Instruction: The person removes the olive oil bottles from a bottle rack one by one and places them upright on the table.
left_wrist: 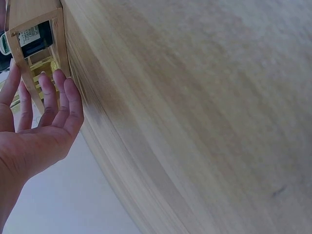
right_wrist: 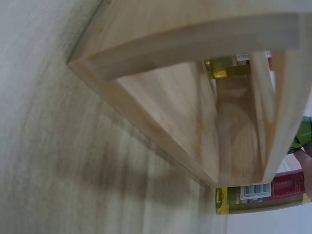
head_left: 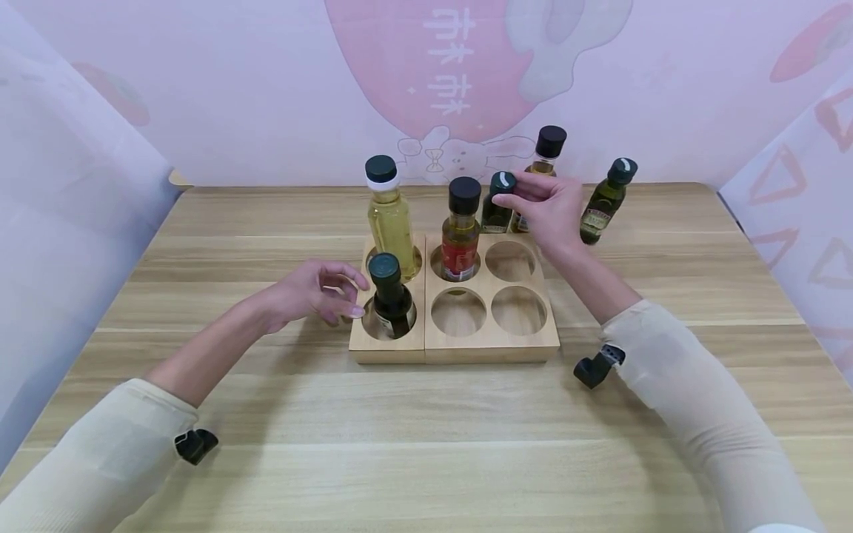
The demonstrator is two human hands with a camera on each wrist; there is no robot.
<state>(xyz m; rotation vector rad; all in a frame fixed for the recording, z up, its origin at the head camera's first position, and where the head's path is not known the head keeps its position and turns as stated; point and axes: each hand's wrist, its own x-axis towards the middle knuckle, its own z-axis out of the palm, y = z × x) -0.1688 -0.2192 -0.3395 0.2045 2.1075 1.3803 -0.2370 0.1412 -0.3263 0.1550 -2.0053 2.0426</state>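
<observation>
My right hand (head_left: 549, 211) pinches the cap end of a small dark green bottle (head_left: 495, 217) behind the wooden bottle rack (head_left: 489, 354). At the right edge of the right wrist view, fingers (right_wrist: 305, 163) touch this green bottle (right_wrist: 303, 132). On the other side, my left hand (head_left: 316, 291) is beside the rack with loosely bent fingers, holding nothing. Its fingertips are close to a dark bottle (head_left: 393, 300) tilted in the front left hole; whether they touch it cannot be told. The left wrist view shows the palm and spread fingers of the left hand (left_wrist: 41, 141) by the rack.
A tall pale-yellow oil bottle (head_left: 392, 226) and a red-labelled bottle (head_left: 460, 237) stand in back holes. Behind my right hand is a black-capped bottle (head_left: 548, 148); a green bottle (head_left: 605, 203) stands farther right. A printed cloth (head_left: 266, 89) hangs behind the table (head_left: 400, 444).
</observation>
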